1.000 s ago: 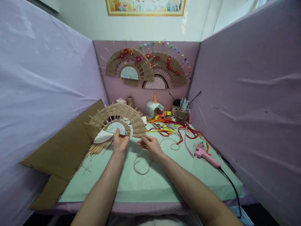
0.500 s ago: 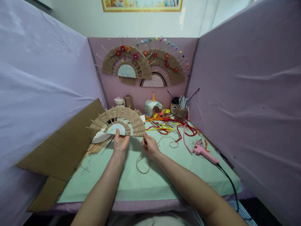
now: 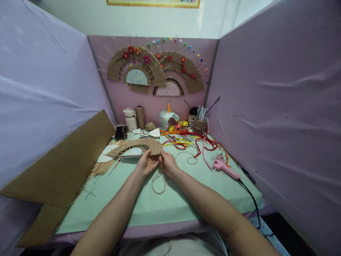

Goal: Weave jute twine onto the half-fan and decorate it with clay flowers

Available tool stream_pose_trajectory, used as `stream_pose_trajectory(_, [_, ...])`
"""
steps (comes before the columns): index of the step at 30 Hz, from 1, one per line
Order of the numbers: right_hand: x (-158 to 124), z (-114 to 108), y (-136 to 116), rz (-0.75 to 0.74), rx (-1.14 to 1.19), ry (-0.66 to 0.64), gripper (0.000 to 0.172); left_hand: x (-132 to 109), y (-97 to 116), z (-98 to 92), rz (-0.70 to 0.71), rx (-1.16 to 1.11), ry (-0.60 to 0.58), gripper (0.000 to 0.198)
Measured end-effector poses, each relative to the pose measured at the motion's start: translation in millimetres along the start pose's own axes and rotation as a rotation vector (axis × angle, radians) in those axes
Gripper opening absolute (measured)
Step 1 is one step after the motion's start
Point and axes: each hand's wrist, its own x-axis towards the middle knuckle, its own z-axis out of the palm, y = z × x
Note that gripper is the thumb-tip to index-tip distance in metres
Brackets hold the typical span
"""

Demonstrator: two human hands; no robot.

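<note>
A woven twine fan with a pale blue half-round centre is tilted low over the table. Its right end sits between my two hands. My left hand holds the underside near that end, thumb on the front edge. My right hand pinches the right corner, where the twine finishes. A loose loop of twine hangs below my hands onto the green cloth. What lies between my right fingertips is too small to make out apart from the fan's corner.
A pink glue gun with a black cord lies at the right. Coloured pipe cleaners spread across the back. Cardboard leans at the left beside thin sticks. A white jar and twine spool stand behind. Finished fans hang on the back panel.
The fan has been lowered and tipped flatter. My left hand has shifted right, from the fan's centre to its right end, close to my right hand. The view has moved slightly.
</note>
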Motion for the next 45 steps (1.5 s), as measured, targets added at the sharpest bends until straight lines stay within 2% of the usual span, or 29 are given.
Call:
stream_pose_trajectory(5, [-1.0,-0.2,-0.8,0.004,-0.007,0.002,0.051,-0.3,-12.1,1.6,-0.004,0.173,-0.174,0.03])
stream_pose_trajectory(8, [-3.3,1.2,-1.7,-0.002,-0.018,-0.008,0.051,1.7,-11.8,1.3,0.031,0.151,-0.185,0.031])
stream_pose_trajectory(13, [-7.6,4.3,2.0,-0.047,-0.115,-0.006,0.047,1.9,-5.8,1.3,0.059,0.123,-0.217,0.023])
stream_pose_trajectory(16, [-8.9,4.1,6.4,-0.058,-0.235,-0.053,0.046,0.1,-2.6,1.6,0.062,0.136,-0.217,0.026])
stream_pose_trajectory(21, [-6.3,-0.9,10.0,-0.014,-0.516,-0.239,0.043,-0.5,1.5,-1.0,0.076,0.139,-0.128,0.024])
stream_pose_trajectory(25, [-2.2,-7.4,5.6,-0.065,-0.704,-0.327,0.042,-1.0,2.9,-2.2,0.055,0.179,-0.129,0.028])
stream_pose_trajectory(29, [-5.2,-14.0,-7.4,-0.125,-0.798,-0.369,0.035,-1.0,1.3,0.4,0.16,0.098,-0.152,0.028])
stream_pose_trajectory(31, [-7.8,-18.1,-19.6,-0.135,-0.948,-0.443,0.031,-0.2,0.5,1.5,0.18,0.058,-0.161,0.03])
stream_pose_trajectory(33, [-7.4,-24.2,-36.1,-0.122,-1.198,-0.493,0.028,0.8,0.5,1.5,0.178,0.036,-0.172,0.029])
stream_pose_trajectory(34, [-5.0,-28.4,-45.5,-0.115,-1.33,-0.47,0.027,1.3,0.8,1.1,0.175,0.032,-0.177,0.028])
stream_pose_trajectory(36, [4.7,-39.5,-65.0,-0.115,-1.553,-0.326,0.024,1.8,1.5,0.1,0.161,0.035,-0.184,0.025])
stream_pose_trajectory(41, [47.5,-73.4,-100.0,-0.074,-1.813,0.029,0.028,1.0,2.7,-1.1,0.17,0.082,-0.178,0.022])
stream_pose_trajectory(43, [63.3,-83.1,-103.4,-0.073,-1.886,0.086,0.025,0.4,2.7,-0.9,0.186,0.113,-0.174,0.023])
stream_pose_trajectory(45, [74.1,-89.2,-101.8,-0.099,-1.937,0.085,0.025,0.0,2.6,-0.9,0.203,0.142,-0.165,0.025])
